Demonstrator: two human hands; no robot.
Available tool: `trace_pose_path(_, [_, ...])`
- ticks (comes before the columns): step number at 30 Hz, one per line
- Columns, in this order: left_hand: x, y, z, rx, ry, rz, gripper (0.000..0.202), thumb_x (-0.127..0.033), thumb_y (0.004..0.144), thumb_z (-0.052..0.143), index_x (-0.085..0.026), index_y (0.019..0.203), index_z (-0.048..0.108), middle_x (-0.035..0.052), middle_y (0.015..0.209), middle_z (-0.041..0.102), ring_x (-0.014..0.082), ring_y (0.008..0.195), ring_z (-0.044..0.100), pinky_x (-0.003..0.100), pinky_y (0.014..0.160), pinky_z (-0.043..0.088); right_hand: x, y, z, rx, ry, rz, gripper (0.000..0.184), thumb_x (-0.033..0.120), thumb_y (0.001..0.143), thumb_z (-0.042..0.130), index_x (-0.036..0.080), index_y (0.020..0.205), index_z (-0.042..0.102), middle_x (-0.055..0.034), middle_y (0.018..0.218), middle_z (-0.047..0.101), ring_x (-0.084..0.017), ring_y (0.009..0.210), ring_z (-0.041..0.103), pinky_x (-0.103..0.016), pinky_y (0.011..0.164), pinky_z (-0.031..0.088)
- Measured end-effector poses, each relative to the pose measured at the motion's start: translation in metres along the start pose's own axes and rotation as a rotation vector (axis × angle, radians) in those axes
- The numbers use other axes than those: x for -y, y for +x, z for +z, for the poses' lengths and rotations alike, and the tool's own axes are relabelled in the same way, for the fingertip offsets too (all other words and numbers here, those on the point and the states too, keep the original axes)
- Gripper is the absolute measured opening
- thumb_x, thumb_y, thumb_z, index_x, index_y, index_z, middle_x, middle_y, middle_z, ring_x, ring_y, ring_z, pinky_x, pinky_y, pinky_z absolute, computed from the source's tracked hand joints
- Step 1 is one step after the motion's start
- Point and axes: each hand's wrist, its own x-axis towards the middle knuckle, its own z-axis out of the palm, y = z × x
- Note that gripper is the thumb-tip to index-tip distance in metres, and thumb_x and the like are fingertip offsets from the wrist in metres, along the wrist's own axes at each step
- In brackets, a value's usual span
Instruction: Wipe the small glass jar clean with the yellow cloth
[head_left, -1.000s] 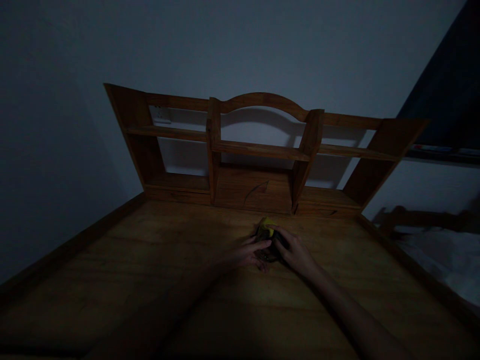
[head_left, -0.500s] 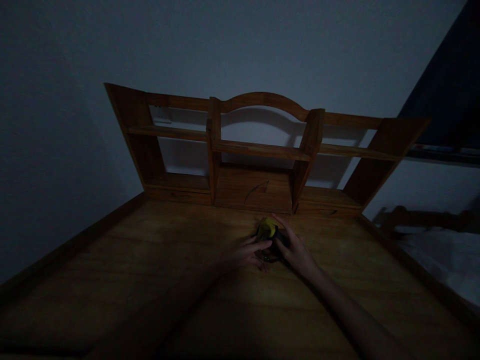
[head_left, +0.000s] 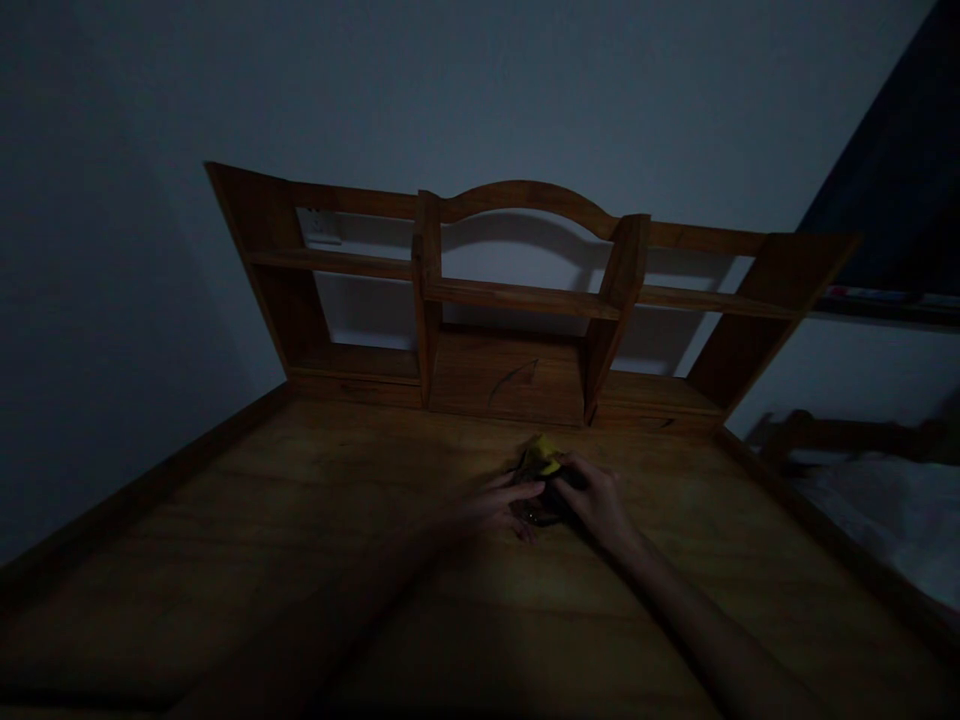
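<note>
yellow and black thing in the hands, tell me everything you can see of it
The yellow and black thing looks soft and crumpled, perhaps fabric: yellow at its far end, black nearer, with small glints low down. The left hand and right hand hold it from either side. Whether it rests on the wooden desktop is unclear in dim light.

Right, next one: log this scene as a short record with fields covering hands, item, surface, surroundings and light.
Left-hand grip: left hand on the left side of a small dark-and-yellow item, thumb across it
Right-hand grip: right hand pinching the item's right side
Item: yellow part farther away, dark part nearer; identity and contact with tabletop unclear
Surface: brown wooden tabletop
Behind: brown wooden shelf unit with arched top rail
Far right: pale rumpled cloth
Light: dim
</note>
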Motion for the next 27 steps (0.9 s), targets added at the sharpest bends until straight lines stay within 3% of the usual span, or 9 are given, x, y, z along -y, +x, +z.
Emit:
trace_pose_path(7, [-0.001, 0.006, -0.007, 0.087, -0.143, -0.152, 0.044, -0.04, 0.08, 0.062, -0.006, 0.108, 0.061, 0.0152, 0.095, 0.069, 0.0233, 0.075, 0.066, 0.037, 0.068, 0.054, 0.001, 0.006, 0.006, -0.077, 0.362, 0.252, 0.021, 0.038, 0.078, 0.072, 0.019, 0.087, 0.073, -0.0039, 0.085, 0.074, -0.025, 0.079, 0.07, -0.031, 0.071, 0.054])
trace_pose_path(11, [-0.007, 0.004, -0.011, 0.007, -0.268, -0.071, 0.038, -0.033, 0.076, 0.062, -0.013, 0.108, 0.062, 0.0119, 0.101, 0.069, 0.0235, 0.085, 0.065, 0.035, 0.069, 0.054, 0.002, 0.012, 0.008, -0.059, 0.702, 0.444, 0.028, 0.041, 0.074, 0.077, 0.02, 0.091, 0.072, -0.0037, 0.086, 0.074, -0.021, 0.07, 0.069, -0.026, 0.06, 0.052])
trace_pose_path(13, [-0.009, 0.005, -0.013, -0.056, -0.235, -0.043, 0.038, -0.034, 0.075, 0.063, -0.014, 0.108, 0.062, 0.012, 0.102, 0.068, 0.0235, 0.085, 0.065, 0.032, 0.064, 0.053, 0.002, 0.012, 0.008, -0.012, 0.81, 0.479, 0.031, 0.04, 0.073, 0.079, 0.02, 0.096, 0.071, -0.0046, 0.094, 0.074, -0.021, 0.076, 0.07, -0.026, 0.064, 0.053])
trace_pose_path(18, [-0.007, 0.016, -0.015, -0.275, -0.111, 0.105, 0.04, -0.048, 0.079, 0.059, -0.015, 0.103, 0.061, 0.0052, 0.076, 0.065, 0.0131, 0.054, 0.057, 0.022, 0.044, 0.041, -0.002, 0.012, 0.015, 0.075, 0.854, 0.428, 0.045, 0.033, 0.066, 0.084, 0.024, 0.108, 0.069, -0.0053, 0.112, 0.07, -0.024, 0.106, 0.064, -0.034, 0.091, 0.051])
trace_pose_path(21, [-0.005, 0.021, -0.01, -0.364, -0.044, 0.171, 0.051, -0.055, 0.079, 0.061, -0.016, 0.111, 0.056, 0.0003, 0.065, 0.06, 0.01, 0.044, 0.051, 0.02, 0.04, 0.035, -0.003, 0.012, 0.017, 0.084, 0.835, 0.37, 0.046, 0.032, 0.068, 0.082, 0.023, 0.11, 0.067, -0.0065, 0.115, 0.069, -0.025, 0.111, 0.062, -0.039, 0.099, 0.047])
trace_pose_path(24, [-0.002, 0.019, -0.001, -0.424, 0.029, 0.229, 0.064, -0.056, 0.075, 0.068, -0.018, 0.123, 0.049, 0.0002, 0.072, 0.062, 0.0108, 0.048, 0.055, 0.019, 0.042, 0.037, -0.003, 0.013, 0.016, 0.082, 0.778, 0.289, 0.041, 0.029, 0.073, 0.076, 0.022, 0.112, 0.065, -0.0069, 0.115, 0.068, -0.025, 0.11, 0.062, -0.04, 0.099, 0.047])
trace_pose_path(27, [0.003, 0.013, 0.004, -0.378, 0.096, 0.259, 0.067, -0.048, 0.07, 0.077, -0.019, 0.125, 0.05, 0.0057, 0.097, 0.065, 0.0148, 0.072, 0.064, 0.021, 0.053, 0.046, -0.004, 0.012, 0.014, 0.054, 0.593, 0.163, 0.039, 0.021, 0.078, 0.066, 0.022, 0.117, 0.061, -0.006, 0.115, 0.067, -0.023, 0.109, 0.063, -0.038, 0.098, 0.047])
